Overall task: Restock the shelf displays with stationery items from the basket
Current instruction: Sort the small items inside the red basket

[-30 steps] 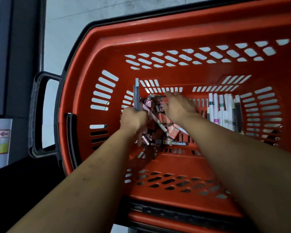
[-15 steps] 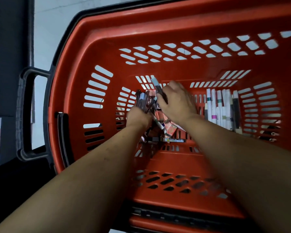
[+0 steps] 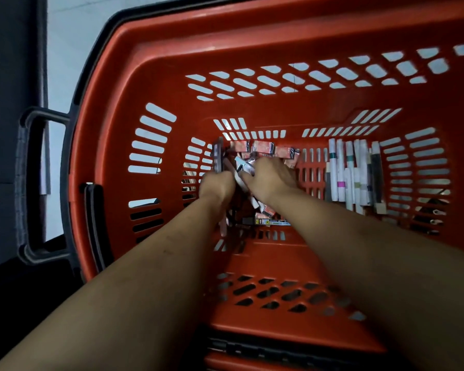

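Both my arms reach down into a deep red plastic basket (image 3: 150,62). My left hand (image 3: 217,185) grips a bundle of dark pens (image 3: 217,159) that stick up from its fist. My right hand (image 3: 268,178) lies just to the right, fingers curled round a small white and dark stationery item (image 3: 243,167) pulled from the pile. A heap of red-wrapped small packs (image 3: 263,149) covers the basket floor under and beyond the hands. A row of white markers (image 3: 351,175) with coloured bands lies at the right of the floor.
The basket has slotted walls and a black handle (image 3: 32,183) on its left side. More dark pens (image 3: 429,218) lie in the far right corner. Pale floor (image 3: 73,30) shows beyond the basket, and a dark shelf unit (image 3: 8,76) stands at the left.
The right hand dropped lower into the pile and closed on a small white item. The left hand stayed in place with its pen bundle. The camera shifted slightly.
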`<state>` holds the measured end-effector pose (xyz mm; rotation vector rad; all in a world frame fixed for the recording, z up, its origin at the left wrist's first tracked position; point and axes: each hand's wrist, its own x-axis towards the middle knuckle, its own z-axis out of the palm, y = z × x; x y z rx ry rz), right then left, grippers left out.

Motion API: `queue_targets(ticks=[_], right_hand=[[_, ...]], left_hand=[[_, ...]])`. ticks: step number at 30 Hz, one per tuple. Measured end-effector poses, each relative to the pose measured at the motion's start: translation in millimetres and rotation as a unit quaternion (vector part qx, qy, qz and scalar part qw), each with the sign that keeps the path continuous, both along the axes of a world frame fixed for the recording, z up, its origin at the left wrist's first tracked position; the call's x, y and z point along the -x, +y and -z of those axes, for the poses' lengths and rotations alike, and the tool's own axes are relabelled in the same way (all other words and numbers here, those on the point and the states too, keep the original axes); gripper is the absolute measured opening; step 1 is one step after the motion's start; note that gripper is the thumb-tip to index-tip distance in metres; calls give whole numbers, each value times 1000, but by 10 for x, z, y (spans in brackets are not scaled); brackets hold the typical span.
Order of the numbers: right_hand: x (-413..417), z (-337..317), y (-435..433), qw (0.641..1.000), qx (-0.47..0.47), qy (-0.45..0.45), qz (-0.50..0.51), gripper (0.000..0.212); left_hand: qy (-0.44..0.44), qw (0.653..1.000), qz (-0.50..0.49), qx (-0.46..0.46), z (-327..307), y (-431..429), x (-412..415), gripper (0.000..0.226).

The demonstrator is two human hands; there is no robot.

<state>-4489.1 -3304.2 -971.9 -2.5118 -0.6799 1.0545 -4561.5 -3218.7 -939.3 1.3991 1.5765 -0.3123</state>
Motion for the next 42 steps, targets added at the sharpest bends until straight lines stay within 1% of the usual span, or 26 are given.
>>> queue_targets(ticks=[2,4,6,9,11,13,15,17,19,22,24,26,28,30,31,33,35,36,38,40,41,42], right_hand=[[56,-11,56,999,3,18,38,29],[99,-26,76,999,10,17,36,19],[102,-56,92,999,18,18,36,14],[123,-110,165,997,48,27,47,27],[159,-148,206,995,63,44,61,21],[172,-155,210,992,68,72,81,16],[139,-127,185,986,62,103,113,20],[90,-85,147,978,52,139,146,23],[31,-34,102,966,28,193,172,16],[-59,-7,-9,929,-14,305,209,13],[-73,15,-76,905,-9,375,200,8],[-7,37,-103,896,0,410,171,8],[65,73,-96,901,-3,400,168,11],[40,59,-93,912,-1,378,157,22],[-14,40,-107,915,0,376,144,23],[-137,-26,-158,905,-8,403,132,26],[-222,-88,-198,883,-39,436,168,34],[-237,-116,-211,878,-57,435,193,33],[-238,-110,-235,883,-83,402,228,28],[-216,-101,-252,896,-83,379,217,35],[-201,-95,-252,893,-78,390,209,40],[-183,-82,-248,886,-70,408,208,41]], left_hand=[[3,1000,0,-1,-23,1,-13,21],[6,1000,26,-11,-17,-36,-1,17],[14,999,41,-24,-13,-69,10,11],[23,997,46,-49,21,-37,37,10],[10,999,34,-21,64,8,49,16],[-10,1000,26,11,99,25,52,17],[-19,999,41,24,123,16,40,13],[-22,998,52,32,143,16,32,16],[-18,997,65,37,114,21,30,18],[-10,997,60,43,115,32,51,20],[-9,997,64,46,115,19,58,24],[-4,996,72,53,130,15,78,24],[2,995,83,51,119,30,93,25],[-6,996,72,53,88,41,84,27],[-9,997,60,53,70,38,65,28],[-14,999,31,43,22,39,40,28],[-15,999,-10,37,27,63,40,27],[-10,999,-13,33,42,73,56,26],[7,999,28,13,50,73,96,22],[14,995,94,-4,54,37,121,25],[12,993,116,2,65,-4,118,28],[5,993,113,24,38,-58,102,33]])
